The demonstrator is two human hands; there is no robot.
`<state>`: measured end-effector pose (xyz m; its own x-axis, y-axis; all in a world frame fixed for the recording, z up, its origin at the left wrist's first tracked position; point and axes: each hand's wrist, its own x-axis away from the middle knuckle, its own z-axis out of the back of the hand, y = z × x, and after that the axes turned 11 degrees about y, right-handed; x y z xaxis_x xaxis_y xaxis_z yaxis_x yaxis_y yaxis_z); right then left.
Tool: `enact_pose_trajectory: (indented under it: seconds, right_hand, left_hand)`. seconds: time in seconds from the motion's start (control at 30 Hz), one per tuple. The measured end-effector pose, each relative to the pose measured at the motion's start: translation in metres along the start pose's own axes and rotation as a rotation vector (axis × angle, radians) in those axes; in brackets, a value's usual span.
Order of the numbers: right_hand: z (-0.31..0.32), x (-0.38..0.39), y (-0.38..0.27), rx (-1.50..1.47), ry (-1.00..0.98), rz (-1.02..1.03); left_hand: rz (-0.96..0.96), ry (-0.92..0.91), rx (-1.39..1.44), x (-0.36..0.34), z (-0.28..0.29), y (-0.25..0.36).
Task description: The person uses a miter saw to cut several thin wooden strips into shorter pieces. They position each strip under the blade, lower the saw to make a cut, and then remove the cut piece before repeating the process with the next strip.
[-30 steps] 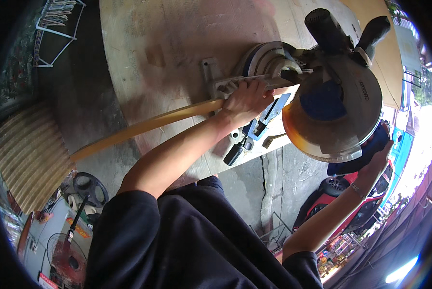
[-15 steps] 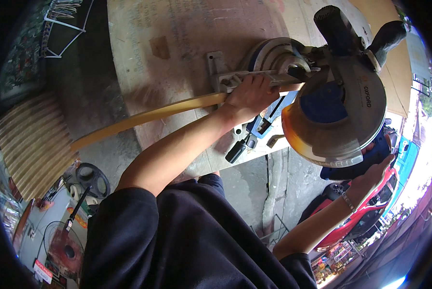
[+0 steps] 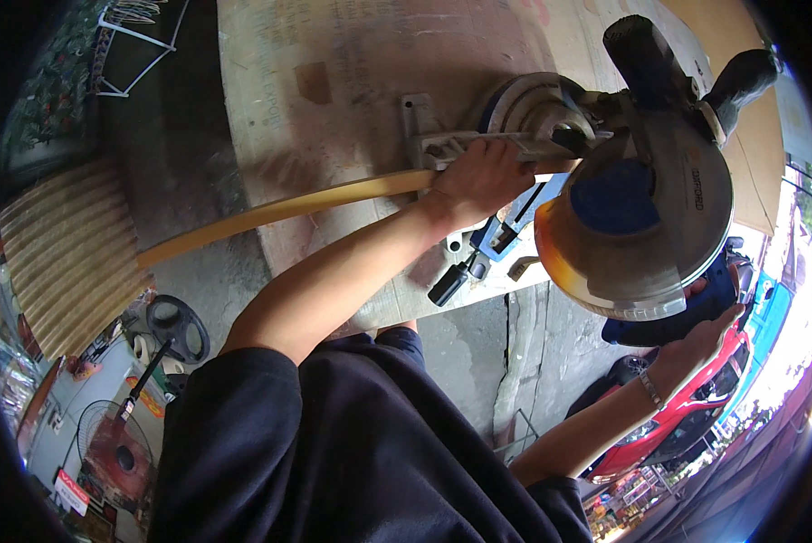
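A mitre saw [image 3: 637, 208] with a round blade guard and black handles stands on a wooden board [image 3: 352, 81]. A long yellow moulding strip [image 3: 270, 213] lies across the saw's base against its fence. My left hand [image 3: 483, 181] presses down on the strip right beside the blade. My right hand [image 3: 705, 330] grips the saw's blue and black handle [image 3: 678, 317] from below, at the right of the blade guard.
A stack of several yellow moulding strips [image 3: 66, 249] lies at the left. A black clamp knob [image 3: 448, 285] juts out at the board's front edge. Below are concrete floor [image 3: 478, 353], a red car [image 3: 696, 407] and a standing fan [image 3: 107, 434].
The view has shifted a little, so the saw sits higher and further right in the picture. Both hands keep the same hold on the strip and the saw handle.
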<state>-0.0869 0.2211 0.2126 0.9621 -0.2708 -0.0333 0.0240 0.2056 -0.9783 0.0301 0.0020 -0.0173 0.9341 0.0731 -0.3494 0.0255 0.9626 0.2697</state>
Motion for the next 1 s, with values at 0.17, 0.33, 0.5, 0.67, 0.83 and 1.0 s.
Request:
enact_pose_trajectory:
  seconds: [0.17,0.33,0.5,0.67,0.83,1.0]
  right_hand:
    - [0.001,-0.006,0.012,0.017,-0.006,0.023]
    - [0.022,-0.022,0.028,0.113,-0.085,0.168]
    - [0.03,-0.022,0.033,0.142,-0.104,0.226]
    - [0.018,-0.016,0.027,0.024,0.098,0.045]
    - [0.013,-0.006,0.025,0.112,0.122,0.08]
    - [-0.031,0.043,0.001,0.295,0.415,0.062]
  left_hand:
    - [0.002,0.027,-0.041,0.003,-0.001,-0.003]
    - [0.011,0.038,-0.022,0.003,-0.002,-0.002]
    - [0.033,0.124,0.016,0.004,-0.006,0.0]
    - [0.027,0.106,0.013,0.005,-0.004,-0.001]
    - [0.031,0.092,-0.011,0.004,-0.006,-0.001]
    - [-0.006,0.101,-0.08,0.004,0.0,0.001]
